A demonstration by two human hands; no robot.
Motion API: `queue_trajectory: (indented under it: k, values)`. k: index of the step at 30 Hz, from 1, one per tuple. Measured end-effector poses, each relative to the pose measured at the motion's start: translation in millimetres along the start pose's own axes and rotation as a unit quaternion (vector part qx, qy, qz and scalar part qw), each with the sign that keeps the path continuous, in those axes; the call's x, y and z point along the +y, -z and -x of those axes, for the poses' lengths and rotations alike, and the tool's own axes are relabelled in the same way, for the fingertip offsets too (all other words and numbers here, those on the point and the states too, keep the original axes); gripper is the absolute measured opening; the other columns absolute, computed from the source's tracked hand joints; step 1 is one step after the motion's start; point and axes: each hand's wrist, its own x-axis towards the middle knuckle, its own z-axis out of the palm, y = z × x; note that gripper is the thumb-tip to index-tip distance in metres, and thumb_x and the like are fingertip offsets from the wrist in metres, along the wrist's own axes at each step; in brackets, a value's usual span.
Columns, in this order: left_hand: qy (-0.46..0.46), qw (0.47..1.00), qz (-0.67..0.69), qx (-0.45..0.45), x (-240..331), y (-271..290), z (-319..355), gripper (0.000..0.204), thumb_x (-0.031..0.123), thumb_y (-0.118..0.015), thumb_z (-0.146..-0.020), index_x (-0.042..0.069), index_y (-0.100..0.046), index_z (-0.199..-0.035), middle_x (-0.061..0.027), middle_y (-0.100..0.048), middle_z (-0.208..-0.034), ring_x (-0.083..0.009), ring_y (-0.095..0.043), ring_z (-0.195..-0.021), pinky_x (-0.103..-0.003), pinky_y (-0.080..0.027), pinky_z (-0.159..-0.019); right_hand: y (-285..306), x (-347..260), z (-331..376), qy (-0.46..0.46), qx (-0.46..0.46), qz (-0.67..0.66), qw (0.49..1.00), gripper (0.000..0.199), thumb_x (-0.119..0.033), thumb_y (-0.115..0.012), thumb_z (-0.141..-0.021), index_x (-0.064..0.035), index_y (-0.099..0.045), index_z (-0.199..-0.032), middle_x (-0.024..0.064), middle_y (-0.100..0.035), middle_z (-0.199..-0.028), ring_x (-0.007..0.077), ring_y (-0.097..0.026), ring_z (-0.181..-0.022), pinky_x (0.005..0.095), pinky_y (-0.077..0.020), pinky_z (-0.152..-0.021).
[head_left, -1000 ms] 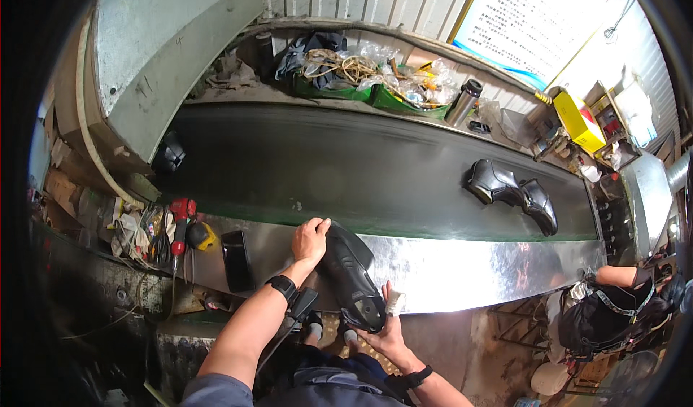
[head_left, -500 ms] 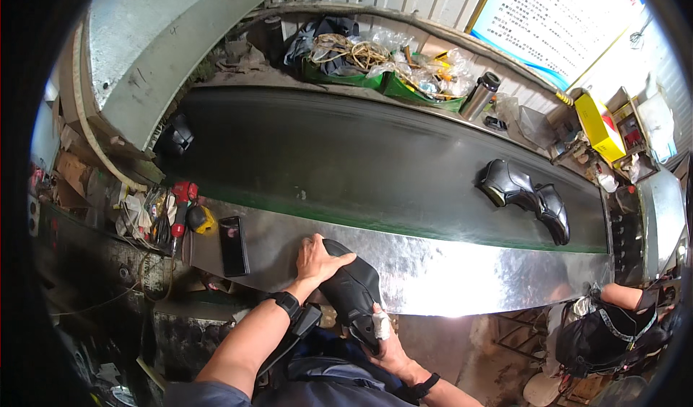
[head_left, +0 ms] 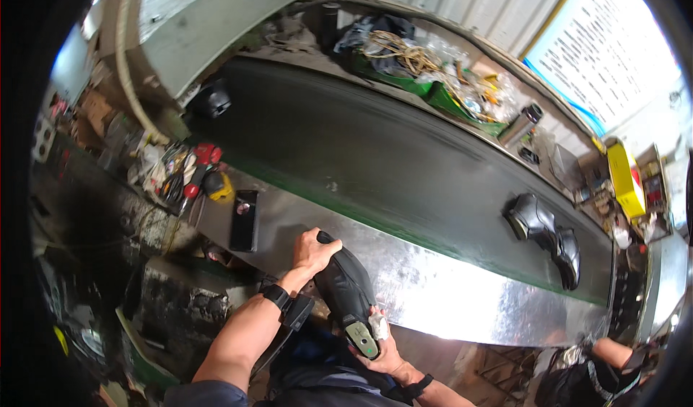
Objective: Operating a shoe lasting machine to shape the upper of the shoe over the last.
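— What are the hands doing with that black shoe (head_left: 346, 291)?

— Both are gripping it. The left hand (head_left: 312, 250) is curling its fingers over the upper end, and the right hand (head_left: 381, 349) is closing around the lower end near the sole, so the shoe is being steadied from both ends against the near edge of the steel shelf (head_left: 447, 291).

— Where is it sitting?

— It is leaning tilted over that near edge, close to the person's body, not on the conveyor belt (head_left: 375, 162).

— Anything else nearby?

— A dark phone (head_left: 244, 219) is lying flat on the shelf's left part, and hand tools (head_left: 191, 180) are piling up at its left end. A pair of black shoes (head_left: 547, 235) is riding the belt toward its right end, well apart from the hands. Another person's arm (head_left: 613, 351) is showing at the shelf's right corner.
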Motion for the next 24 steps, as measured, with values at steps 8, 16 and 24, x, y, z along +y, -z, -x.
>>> queue_trajectory:
  k: [8,16,24]
  values:
    - [-0.025,0.980,0.140,0.140,-19,126,75,0.047,0.038,-0.079,-0.069,-0.004,-0.067,-0.085,-0.0198,-0.070,-0.077,-0.0290,-0.068,-0.072,-0.039,-0.052,-0.069,27,-87,-100,-0.267,-0.064,-0.408,0.871,0.108,-0.035,-0.070,-0.094,0.0008,0.010,-0.157,0.0230,-0.006,-0.166,0.0281,-0.006,-0.154,0.0387,-0.0107,-0.122]
    - [0.015,0.918,0.119,0.377,-95,281,215,0.043,0.031,-0.079,-0.079,-0.003,-0.070,-0.105,-0.0096,-0.074,-0.095,-0.0132,-0.065,-0.087,-0.033,-0.050,-0.083,-98,-218,-123,-0.101,-0.166,-0.362,0.912,0.030,-0.014,-0.065,-0.099,0.0024,-0.058,-0.123,0.0066,-0.069,-0.107,0.0115,-0.062,-0.096,0.0263,-0.0492,-0.087]
    - [0.097,0.763,0.322,0.553,-197,428,380,0.028,0.031,-0.063,-0.091,0.003,-0.064,-0.093,-0.0058,-0.063,-0.081,-0.0155,-0.058,-0.079,-0.034,-0.046,-0.072,-262,-347,-92,-0.035,-0.259,-0.371,0.891,0.018,-0.015,-0.068,-0.098,0.0015,-0.069,-0.107,-0.0017,-0.069,-0.092,0.0048,-0.056,-0.080,0.0224,-0.0457,-0.073]
